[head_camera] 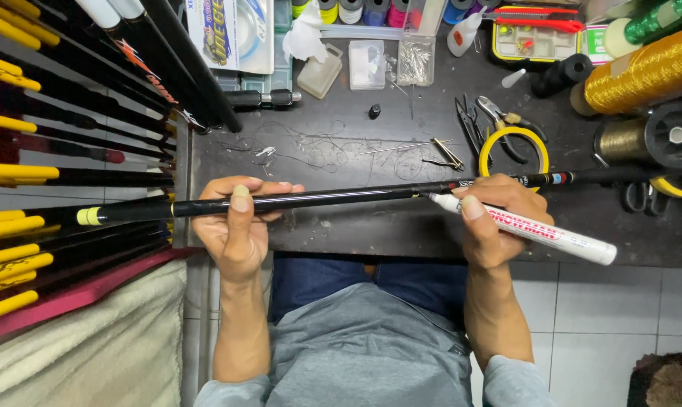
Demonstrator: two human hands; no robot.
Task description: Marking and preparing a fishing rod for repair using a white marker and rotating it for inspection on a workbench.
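Dark surface (431,234) crowded: thread spools, pliers, loose wire near work.
Long black rod (318,200) lies crosswise above surface edge, both hands carrying it.
Left hand (239,226) grip wrapped around rod, thumb pressed on top.
Right hand (495,222) grip pinching white marker (540,232), tip touching rod.
Risk, as judged: rod rolls under loose hold, mark smears; rod end may snag rack of rods (62,151) at left.
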